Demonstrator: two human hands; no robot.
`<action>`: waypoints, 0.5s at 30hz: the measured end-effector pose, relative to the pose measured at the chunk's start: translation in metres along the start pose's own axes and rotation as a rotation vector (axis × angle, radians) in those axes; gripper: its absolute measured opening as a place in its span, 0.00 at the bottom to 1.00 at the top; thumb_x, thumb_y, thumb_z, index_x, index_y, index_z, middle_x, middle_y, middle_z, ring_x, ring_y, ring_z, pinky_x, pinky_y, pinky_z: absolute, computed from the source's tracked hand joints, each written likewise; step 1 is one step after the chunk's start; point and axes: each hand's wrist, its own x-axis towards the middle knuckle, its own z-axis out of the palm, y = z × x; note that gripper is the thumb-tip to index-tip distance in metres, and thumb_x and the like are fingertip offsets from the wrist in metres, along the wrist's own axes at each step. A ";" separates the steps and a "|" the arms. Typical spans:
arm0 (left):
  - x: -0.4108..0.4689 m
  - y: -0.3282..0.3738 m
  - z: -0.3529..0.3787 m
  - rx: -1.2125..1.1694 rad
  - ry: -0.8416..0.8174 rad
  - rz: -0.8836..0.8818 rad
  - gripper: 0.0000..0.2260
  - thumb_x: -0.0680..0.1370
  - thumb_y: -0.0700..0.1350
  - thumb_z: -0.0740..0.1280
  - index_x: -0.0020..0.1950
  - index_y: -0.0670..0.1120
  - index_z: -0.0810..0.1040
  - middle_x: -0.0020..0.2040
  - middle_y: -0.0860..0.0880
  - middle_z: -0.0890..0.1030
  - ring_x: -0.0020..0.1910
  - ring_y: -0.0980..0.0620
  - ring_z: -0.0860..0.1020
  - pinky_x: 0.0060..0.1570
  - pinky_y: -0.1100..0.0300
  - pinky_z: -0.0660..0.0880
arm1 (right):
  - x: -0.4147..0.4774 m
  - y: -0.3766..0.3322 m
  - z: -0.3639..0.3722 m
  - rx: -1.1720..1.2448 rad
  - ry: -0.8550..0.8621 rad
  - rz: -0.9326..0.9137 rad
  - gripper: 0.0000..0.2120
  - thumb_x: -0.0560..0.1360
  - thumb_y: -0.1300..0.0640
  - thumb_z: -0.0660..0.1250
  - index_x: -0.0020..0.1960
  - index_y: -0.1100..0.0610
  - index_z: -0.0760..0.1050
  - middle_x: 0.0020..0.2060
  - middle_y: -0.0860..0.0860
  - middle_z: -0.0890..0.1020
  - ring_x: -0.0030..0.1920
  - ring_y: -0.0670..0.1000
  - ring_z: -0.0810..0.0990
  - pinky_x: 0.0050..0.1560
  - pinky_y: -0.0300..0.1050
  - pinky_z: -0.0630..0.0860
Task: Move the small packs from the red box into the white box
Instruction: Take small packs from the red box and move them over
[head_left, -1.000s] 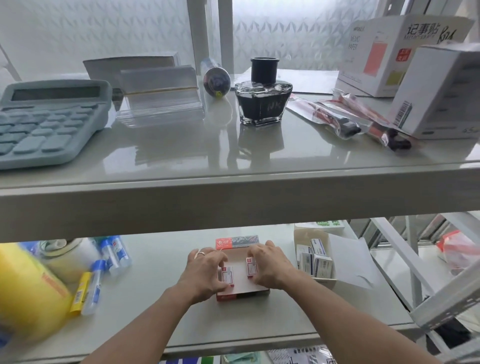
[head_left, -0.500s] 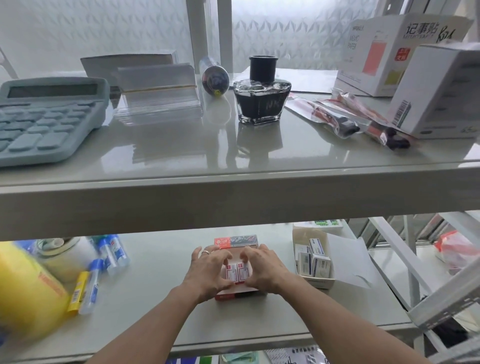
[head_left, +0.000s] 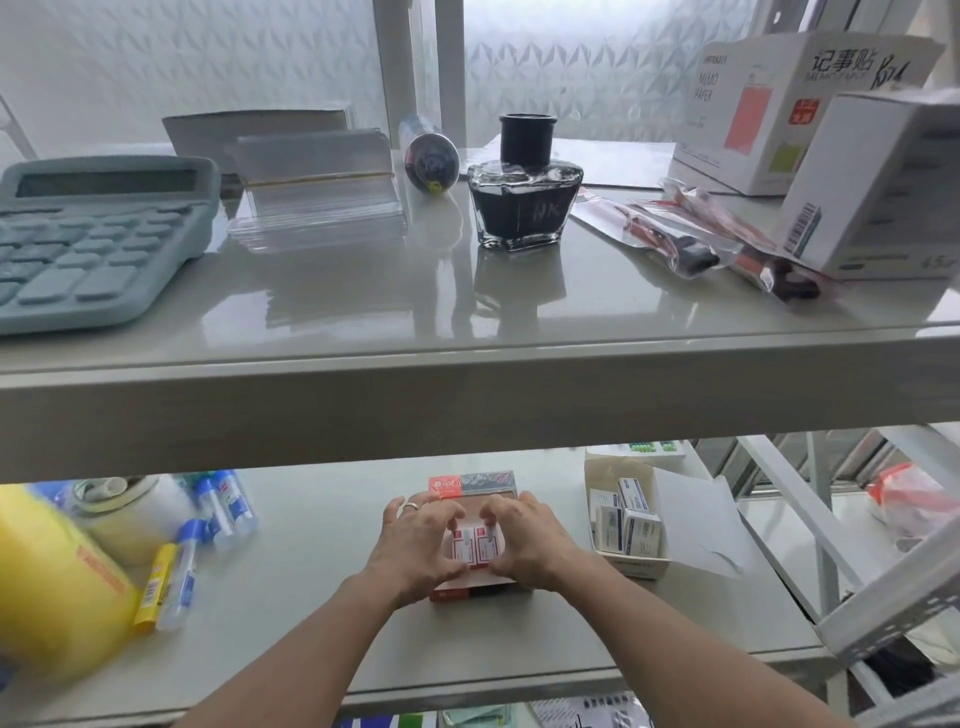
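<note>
Packs (head_left: 475, 550) now sit pressed side by side in the red box (head_left: 470, 593), left hand (head_left: 415, 550) and right hand (head_left: 524, 545) each clamped on one; white box (head_left: 631, 569) at 3 o'clock.

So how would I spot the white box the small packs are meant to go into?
Look at the lower shelf, under the one with the calculator. Just right of the two hands sits an open white cardboard box. Unlike the red box between the hands, it holds upright blue-and-white packs, with its flap lying open to the right.
</note>
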 end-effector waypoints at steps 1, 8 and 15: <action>0.000 0.000 0.000 -0.004 -0.001 0.000 0.23 0.68 0.57 0.74 0.61 0.56 0.73 0.57 0.57 0.78 0.70 0.53 0.65 0.72 0.48 0.53 | 0.000 0.001 0.001 -0.002 -0.002 0.002 0.22 0.68 0.53 0.75 0.59 0.52 0.72 0.55 0.52 0.79 0.54 0.55 0.71 0.54 0.50 0.72; 0.000 0.009 -0.009 -0.032 0.050 0.028 0.26 0.68 0.59 0.73 0.64 0.53 0.74 0.61 0.56 0.78 0.68 0.54 0.67 0.72 0.48 0.54 | -0.010 0.005 -0.016 0.075 0.063 -0.023 0.28 0.70 0.54 0.73 0.68 0.56 0.71 0.61 0.53 0.79 0.60 0.56 0.71 0.61 0.52 0.71; 0.039 0.077 -0.006 -0.148 0.104 0.132 0.14 0.71 0.53 0.71 0.57 0.57 0.77 0.57 0.55 0.81 0.63 0.50 0.72 0.64 0.50 0.68 | -0.036 0.087 -0.087 0.172 0.282 0.166 0.12 0.73 0.63 0.68 0.54 0.55 0.82 0.49 0.51 0.84 0.47 0.51 0.77 0.51 0.42 0.71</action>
